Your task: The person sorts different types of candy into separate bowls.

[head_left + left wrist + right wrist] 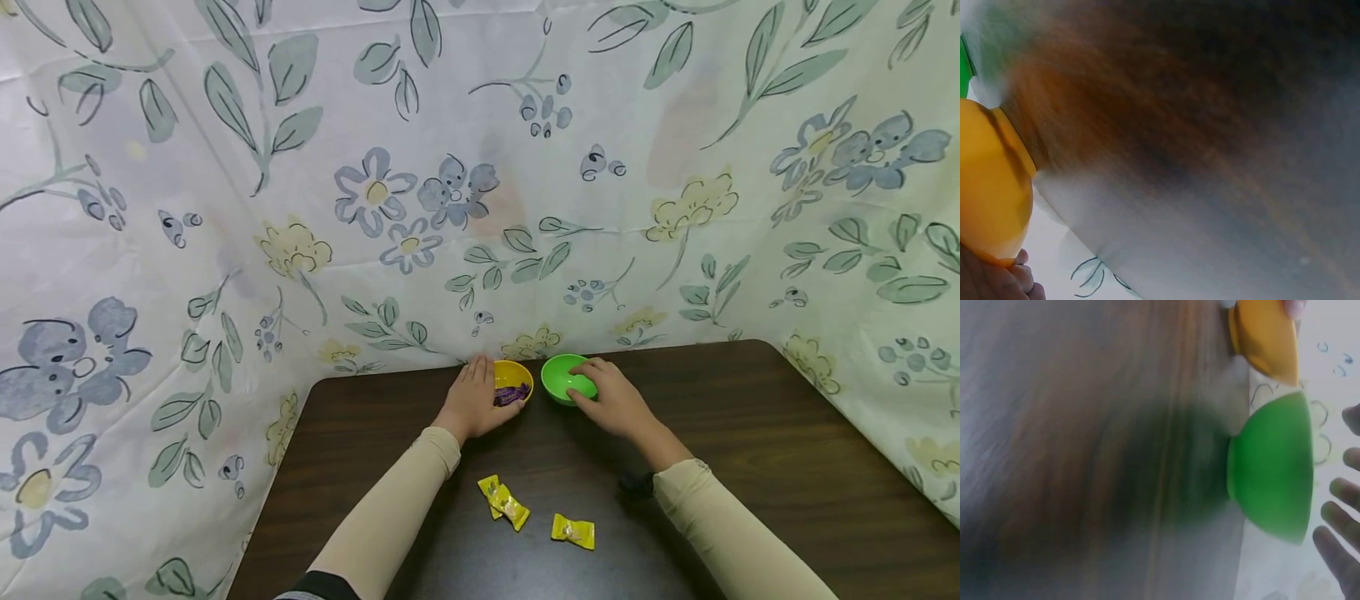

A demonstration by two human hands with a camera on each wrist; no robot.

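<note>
Just to the right of my left hand (468, 402) sits the yellow bowl (512, 372), and that hand lies against its left rim, the fingers straight and close together, pointing away from me, while the thumb reaches along the near side. I am touching this bowl with straight fingers, not clenching it. Beside the thumb, inside the bowl, lie purple wrapped sweets (512, 395); I cannot tell how many. To the left of my right hand (617, 402) stands the green bowl (559, 373), upright and a little apart from the yellow one. My right fingers are released and spread, thumb and fingertips over the right part of the bowl's mouth; from the right wrist I see a gap between several of those fingers and the rim, and I grasp nothing there. Nearer to my body than both hands, between my forearms, lie an overlapping pair of yellow wrapped sweets (512, 507), slightly to the right of my left hand, and a single yellow sweet (573, 532), to the left of my right hand. Behind my wrists run cream sleeves (393, 508). Under both hands spreads the dark wooden table (360, 442), and just beyond my fingertips hangs a pale cloth (480, 83) printed with green leaves and blue and yellow flowers.
</note>
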